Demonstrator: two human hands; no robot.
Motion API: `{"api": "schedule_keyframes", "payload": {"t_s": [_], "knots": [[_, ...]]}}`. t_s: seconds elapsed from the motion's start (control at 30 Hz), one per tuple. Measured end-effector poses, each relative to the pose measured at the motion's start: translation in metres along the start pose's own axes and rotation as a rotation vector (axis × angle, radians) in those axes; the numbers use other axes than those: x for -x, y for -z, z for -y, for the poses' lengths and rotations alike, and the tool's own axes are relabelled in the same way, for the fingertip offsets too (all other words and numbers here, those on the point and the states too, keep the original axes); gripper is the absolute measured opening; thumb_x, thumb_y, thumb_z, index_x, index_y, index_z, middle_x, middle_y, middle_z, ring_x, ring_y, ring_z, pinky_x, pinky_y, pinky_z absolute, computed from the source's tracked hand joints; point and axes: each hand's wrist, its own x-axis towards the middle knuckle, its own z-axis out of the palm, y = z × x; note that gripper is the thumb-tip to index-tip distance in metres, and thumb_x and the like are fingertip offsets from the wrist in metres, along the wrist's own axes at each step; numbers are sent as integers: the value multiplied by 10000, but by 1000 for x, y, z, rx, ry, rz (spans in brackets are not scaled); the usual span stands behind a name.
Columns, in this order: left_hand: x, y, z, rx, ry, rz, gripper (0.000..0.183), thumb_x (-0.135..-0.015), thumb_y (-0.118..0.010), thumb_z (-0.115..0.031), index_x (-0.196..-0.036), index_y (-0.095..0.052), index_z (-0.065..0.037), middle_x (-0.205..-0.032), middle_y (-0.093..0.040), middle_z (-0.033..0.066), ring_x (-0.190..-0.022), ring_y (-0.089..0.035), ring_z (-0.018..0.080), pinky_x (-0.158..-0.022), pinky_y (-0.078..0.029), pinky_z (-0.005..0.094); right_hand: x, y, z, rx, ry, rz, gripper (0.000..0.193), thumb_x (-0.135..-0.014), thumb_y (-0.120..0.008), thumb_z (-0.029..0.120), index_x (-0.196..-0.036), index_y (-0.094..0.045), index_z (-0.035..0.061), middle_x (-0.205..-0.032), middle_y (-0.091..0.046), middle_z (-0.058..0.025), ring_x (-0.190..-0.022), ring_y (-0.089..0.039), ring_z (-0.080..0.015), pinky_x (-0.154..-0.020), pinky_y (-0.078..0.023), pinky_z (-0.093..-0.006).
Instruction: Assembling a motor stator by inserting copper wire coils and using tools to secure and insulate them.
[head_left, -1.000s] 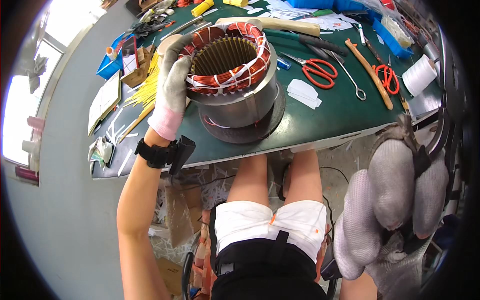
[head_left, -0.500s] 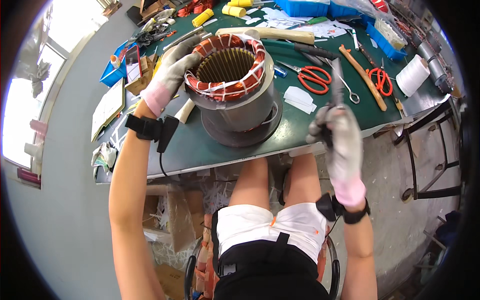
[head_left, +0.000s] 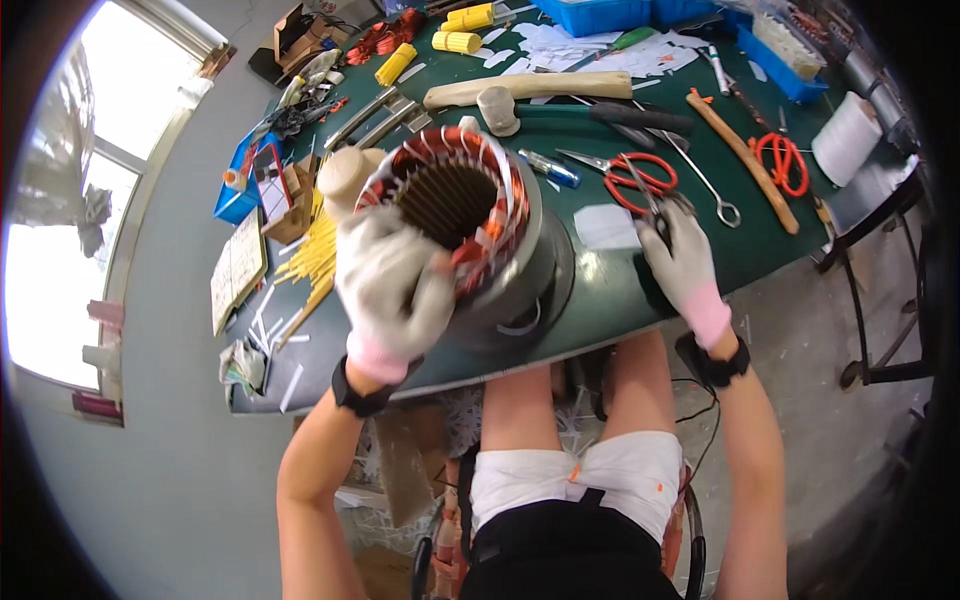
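Observation:
A motor stator with a grey metal body stands on the green table, its copper winding laced with white cord around a slotted bore. My left hand, in a pale glove with a pink cuff, lies against the near left of the winding. Its fingers are curled and blurred by motion; whatever they pinch is hidden. On the right, my gloved right hand is closed around a slender dark metal tool, perhaps scissors. That tool overlaps the red-handled scissors lying on the table.
Behind the stator are a pale-headed mallet and a wooden bar. A blue-handled screwdriver and white paper pieces lie beside it. Farther right are a wooden stick and a white thread spool. Yellow strips lie left.
My left hand has moved from the stator's far left side to its near left rim. My right hand has lowered its tool over the red-handled scissors. The stator appears more tilted as the view shifts.

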Motion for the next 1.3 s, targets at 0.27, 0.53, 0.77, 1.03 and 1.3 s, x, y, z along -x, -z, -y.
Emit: {"api": "schedule_keyframes", "payload": {"t_s": [0.27,0.53,0.77,1.03,1.3], "knots": [[-6,31,26,292,77,366,244,-728,-556,-286,-576,-557,-96,-635,-543,32,-726,-550,249,-762,-420,436,14,21,16,-90,-195,108,148,-731,-612,19,-808,-486,3,-793,-483,-165,-706,-469,-363,-619,-391,-402],[-77,23,-22,7,532,649,123,-702,-620,-124,-771,-552,-49,-783,-551,107,-824,-538,300,-851,-425,445,-16,58,77,-292,-688,497,144,-830,-548,84,-845,-445,-16,-769,-416,-149,-730,-419,-310,-676,-374,-385],[-87,-9,-77,-17,974,691,156,-817,-526,-151,-878,-511,-9,-939,-522,190,-831,-505,364,-695,-410,443,-92,102,179,-163,-490,859,132,-860,-522,142,-866,-550,13,-830,-587,-148,-749,-585,-331,-658,-460,-402],[-88,-15,-77,-2,1005,638,116,-793,-521,-141,-810,-513,-26,-856,-508,158,-775,-496,343,-653,-397,426,-102,96,184,-170,-530,1017,110,-854,-521,65,-880,-512,-42,-841,-529,-214,-776,-516,-409,-674,-421,-427],[-88,-14,-74,-15,968,689,171,-758,-601,-218,-743,-519,-69,-760,-500,119,-691,-510,292,-574,-388,404,-122,90,190,-76,-412,1028,106,-793,-589,82,-762,-534,-2,-702,-568,-148,-616,-561,-335,-557,-422,-413]]}}
